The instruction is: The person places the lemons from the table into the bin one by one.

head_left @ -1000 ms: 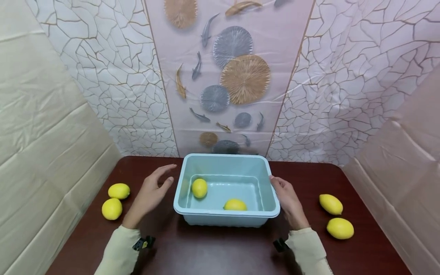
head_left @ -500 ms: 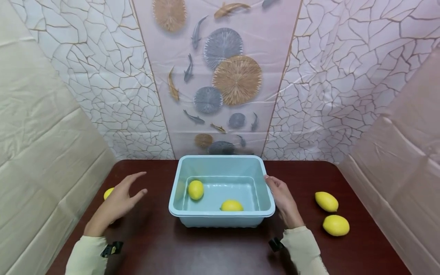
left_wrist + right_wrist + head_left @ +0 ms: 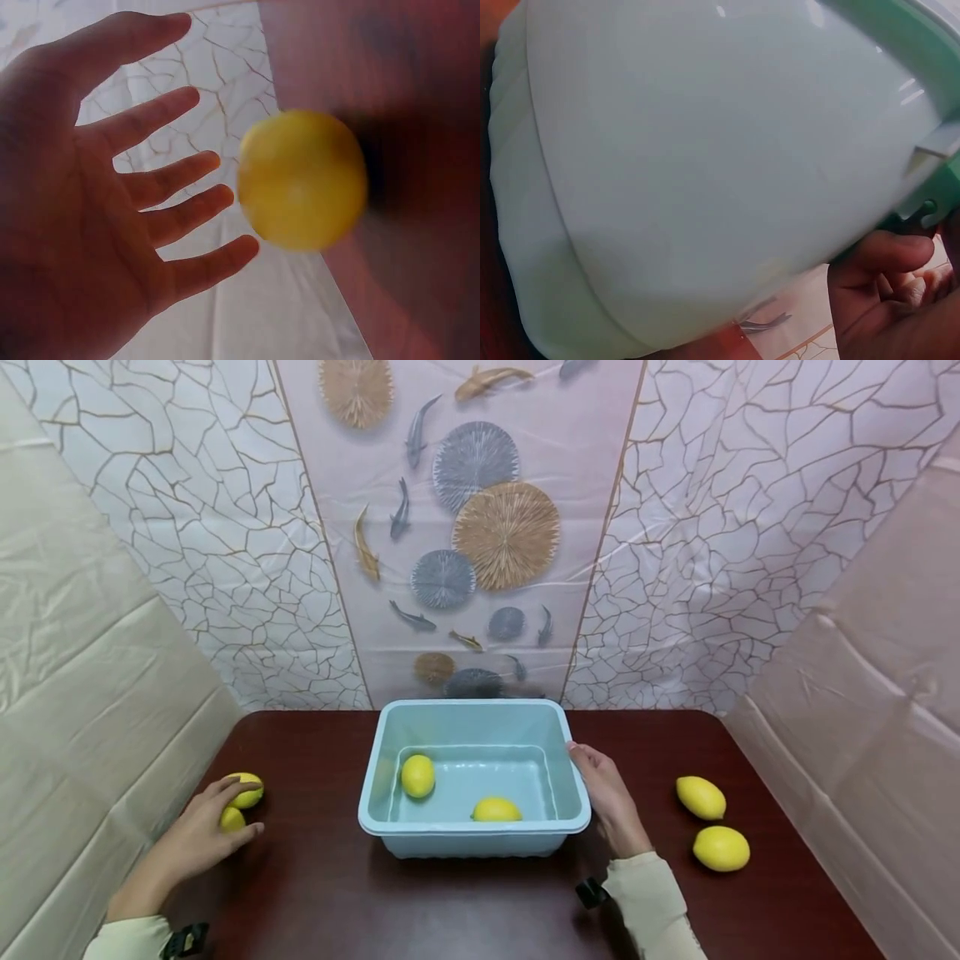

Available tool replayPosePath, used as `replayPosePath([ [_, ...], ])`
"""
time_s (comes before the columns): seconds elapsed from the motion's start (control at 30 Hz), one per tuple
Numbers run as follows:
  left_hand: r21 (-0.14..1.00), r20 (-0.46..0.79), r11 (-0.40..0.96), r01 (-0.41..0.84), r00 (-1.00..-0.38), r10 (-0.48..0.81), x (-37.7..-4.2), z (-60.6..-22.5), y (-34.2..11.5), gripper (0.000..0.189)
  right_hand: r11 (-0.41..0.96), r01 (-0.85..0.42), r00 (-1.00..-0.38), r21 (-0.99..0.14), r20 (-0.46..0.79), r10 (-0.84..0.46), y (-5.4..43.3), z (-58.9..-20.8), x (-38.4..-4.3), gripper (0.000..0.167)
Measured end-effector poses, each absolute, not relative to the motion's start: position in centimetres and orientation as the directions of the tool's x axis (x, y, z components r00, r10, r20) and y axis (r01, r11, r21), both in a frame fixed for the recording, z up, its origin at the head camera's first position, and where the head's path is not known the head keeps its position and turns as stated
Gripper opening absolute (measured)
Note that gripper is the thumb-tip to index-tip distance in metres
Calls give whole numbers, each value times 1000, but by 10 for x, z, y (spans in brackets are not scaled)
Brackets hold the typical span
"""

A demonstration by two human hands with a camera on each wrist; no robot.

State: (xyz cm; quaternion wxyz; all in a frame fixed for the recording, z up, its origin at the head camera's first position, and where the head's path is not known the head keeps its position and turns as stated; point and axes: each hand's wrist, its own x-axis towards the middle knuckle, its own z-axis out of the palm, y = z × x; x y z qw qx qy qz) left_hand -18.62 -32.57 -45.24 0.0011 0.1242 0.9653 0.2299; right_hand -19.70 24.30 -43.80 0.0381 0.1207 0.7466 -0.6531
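My left hand is over two yellow lemons at the table's left side, one farther back and one nearer that it partly hides. In the left wrist view, its fingers are spread, and a lemon appears just beyond the fingertips. A light blue plastic basin stands at the middle of the table. Inside it lie two lemons, one at the left and another by the front wall. My right hand grips the basin's right rim, its fingers curled under the edge in the right wrist view.
Two more lemons, a farther one and a nearer one, lie on the dark red-brown table to the right. A patterned cloth hangs behind the table, and pale cloth walls close in both sides.
My left hand has moved left from beside the basin to the two lemons at the left. My right hand stays on the basin rim. The head view has turned slightly.
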Motion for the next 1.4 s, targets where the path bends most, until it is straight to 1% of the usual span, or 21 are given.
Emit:
replayPosePath([
  [0.23, 447, 34, 857, 256, -962, 270, -185, -460, -337, 61, 116, 229, -969, -966, -215, 120, 243, -438, -198, 58],
  [0.5, 419, 10, 888, 190, -979, 204, -182, -461, -342, 54, 100, 225, -971, -969, -214, 109, 244, -439, -198, 58],
  [0.67, 427, 9, 881, 203, -975, 221, -181, -465, -343, 56, 93, 213, -975, -972, -206, 86, 244, -439, -197, 59],
  [0.87, 448, -10, 869, 212, -970, 242, -179, -471, -339, 58, 83, 222, -973, -972, -215, 89, 244, -439, -196, 59],
  [1.23, 461, -130, 876, 145, -965, 228, -176, -476, -332, 58, 91, 208, -976, -974, -200, 87, 243, -436, -195, 60],
  [1.4, 441, -152, 887, 137, -962, 225, -174, -475, -329, 59, 91, 203, -977, -975, -195, 83, 244, -438, -195, 57],
])
